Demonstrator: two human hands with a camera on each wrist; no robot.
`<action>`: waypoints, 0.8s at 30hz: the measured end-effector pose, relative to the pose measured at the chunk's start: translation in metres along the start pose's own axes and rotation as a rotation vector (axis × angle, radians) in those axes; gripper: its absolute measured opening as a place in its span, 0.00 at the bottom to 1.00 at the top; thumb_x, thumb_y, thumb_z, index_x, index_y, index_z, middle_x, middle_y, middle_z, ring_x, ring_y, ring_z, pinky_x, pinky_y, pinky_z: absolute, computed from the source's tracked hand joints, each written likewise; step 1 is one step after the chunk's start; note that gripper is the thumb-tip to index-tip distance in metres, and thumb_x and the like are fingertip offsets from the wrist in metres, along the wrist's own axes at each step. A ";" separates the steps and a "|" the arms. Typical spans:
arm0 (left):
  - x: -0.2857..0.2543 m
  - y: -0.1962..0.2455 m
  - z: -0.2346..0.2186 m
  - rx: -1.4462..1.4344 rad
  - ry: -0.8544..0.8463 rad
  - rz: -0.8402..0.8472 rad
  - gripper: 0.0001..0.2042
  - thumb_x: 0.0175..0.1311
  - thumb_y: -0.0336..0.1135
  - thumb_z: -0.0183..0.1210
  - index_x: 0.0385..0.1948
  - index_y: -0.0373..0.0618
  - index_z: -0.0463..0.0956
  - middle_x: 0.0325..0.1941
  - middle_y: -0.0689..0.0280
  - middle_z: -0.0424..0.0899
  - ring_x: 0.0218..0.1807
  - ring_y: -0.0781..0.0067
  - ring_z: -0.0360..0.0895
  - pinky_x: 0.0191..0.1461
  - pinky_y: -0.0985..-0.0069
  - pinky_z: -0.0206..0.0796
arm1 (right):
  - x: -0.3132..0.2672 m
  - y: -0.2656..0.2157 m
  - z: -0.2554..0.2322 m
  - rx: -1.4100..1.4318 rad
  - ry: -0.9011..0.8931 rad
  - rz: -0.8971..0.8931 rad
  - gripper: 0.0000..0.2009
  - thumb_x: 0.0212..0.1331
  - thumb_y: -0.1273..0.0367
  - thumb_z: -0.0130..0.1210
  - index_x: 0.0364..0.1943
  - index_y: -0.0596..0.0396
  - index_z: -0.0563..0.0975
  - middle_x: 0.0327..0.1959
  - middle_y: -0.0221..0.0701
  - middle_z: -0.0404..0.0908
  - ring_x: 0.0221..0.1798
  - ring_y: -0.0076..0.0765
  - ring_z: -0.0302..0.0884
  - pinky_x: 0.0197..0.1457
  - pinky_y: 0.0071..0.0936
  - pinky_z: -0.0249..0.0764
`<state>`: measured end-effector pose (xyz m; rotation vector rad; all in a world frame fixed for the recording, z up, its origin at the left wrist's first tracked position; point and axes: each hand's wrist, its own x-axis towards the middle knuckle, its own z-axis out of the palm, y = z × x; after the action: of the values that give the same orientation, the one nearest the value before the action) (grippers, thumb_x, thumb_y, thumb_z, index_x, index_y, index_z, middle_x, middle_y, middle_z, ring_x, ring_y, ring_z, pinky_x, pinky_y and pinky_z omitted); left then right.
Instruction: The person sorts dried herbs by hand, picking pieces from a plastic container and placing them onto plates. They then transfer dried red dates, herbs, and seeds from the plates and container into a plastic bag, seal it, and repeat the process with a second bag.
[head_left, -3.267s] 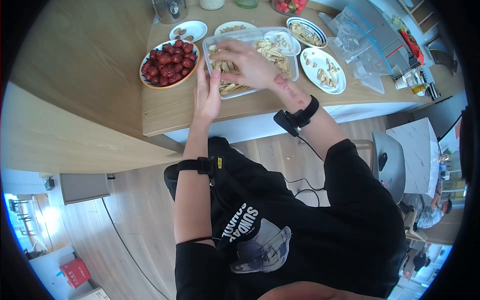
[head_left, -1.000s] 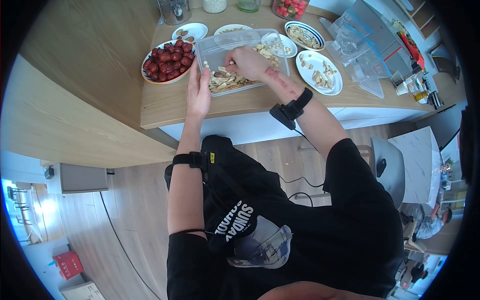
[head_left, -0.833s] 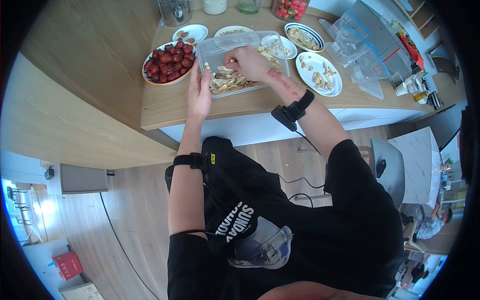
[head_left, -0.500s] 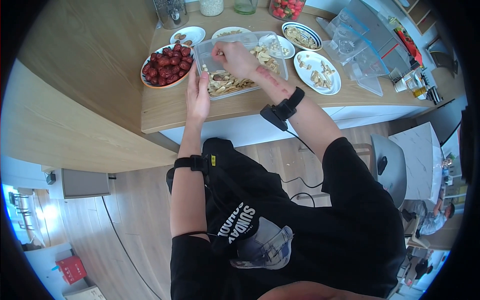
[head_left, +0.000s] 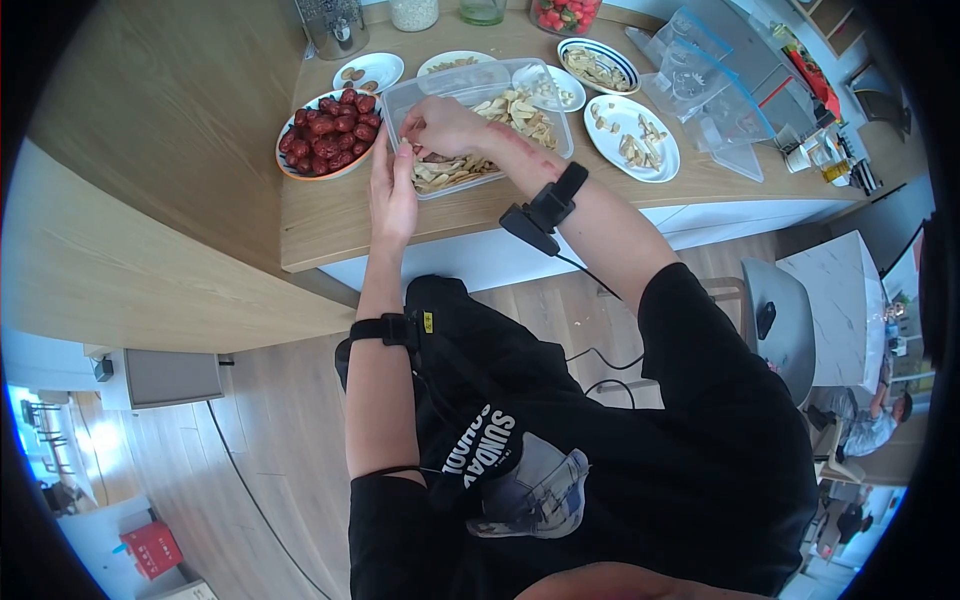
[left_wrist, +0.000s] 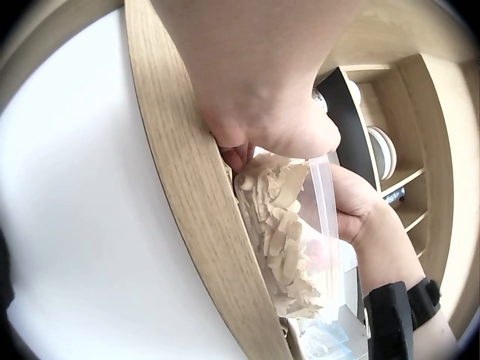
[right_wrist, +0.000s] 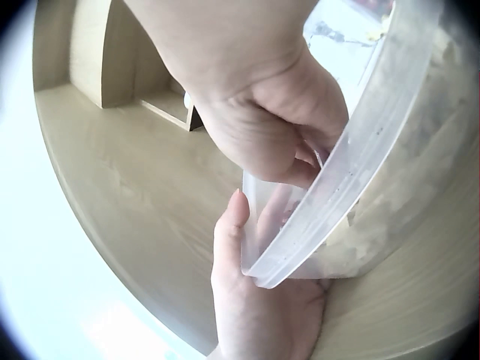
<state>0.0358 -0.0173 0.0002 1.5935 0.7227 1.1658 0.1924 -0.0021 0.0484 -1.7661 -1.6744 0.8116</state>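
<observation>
A clear plastic container (head_left: 482,80) holds pale dried slices (head_left: 520,112), seen also as a heap of slices (left_wrist: 279,232) in the left wrist view. My left hand (head_left: 393,195) rests against its left end, fingers extended along the outside and thumb raised at the near corner; the right wrist view shows this left hand (right_wrist: 262,307) below the container rim (right_wrist: 330,202). Inside the left end, the fingers of my right hand (head_left: 447,127) are bent downward, close to the left thumb. Rim and hand hide the fingertips of the right hand (right_wrist: 277,112), so what they hold cannot be told.
A bowl of red dates (head_left: 330,135) stands left of the container. Behind are a small plate (head_left: 385,66), another plate (head_left: 475,57) and jars. To the right are a striped bowl (head_left: 628,75), an oval plate with slices (head_left: 652,172) and clear plastic bags (head_left: 700,75).
My right hand has moved left from the middle of the container, rising near the far side and then coming down at the left end. My left hand stays against the container.
</observation>
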 end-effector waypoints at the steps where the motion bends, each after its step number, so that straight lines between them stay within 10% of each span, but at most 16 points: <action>1: 0.000 0.000 0.000 -0.021 -0.002 0.014 0.28 0.76 0.48 0.46 0.73 0.47 0.58 0.51 0.55 0.81 0.54 0.67 0.78 0.60 0.71 0.65 | 0.000 -0.001 0.000 -0.001 0.000 0.002 0.11 0.60 0.74 0.54 0.43 0.66 0.82 0.36 0.41 0.87 0.36 0.30 0.87 0.43 0.25 0.83; 24: 0.001 0.001 -0.001 -0.065 0.004 0.060 0.28 0.78 0.48 0.45 0.72 0.39 0.59 0.69 0.52 0.70 0.69 0.63 0.67 0.71 0.70 0.56 | 0.011 0.004 0.008 0.425 -0.023 0.118 0.09 0.55 0.79 0.56 0.38 0.67 0.84 0.39 0.40 0.84 0.41 0.35 0.83 0.40 0.28 0.84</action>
<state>0.0355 -0.0167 0.0015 1.5683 0.6373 1.2242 0.1893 0.0085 0.0401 -1.5676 -1.2988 1.1479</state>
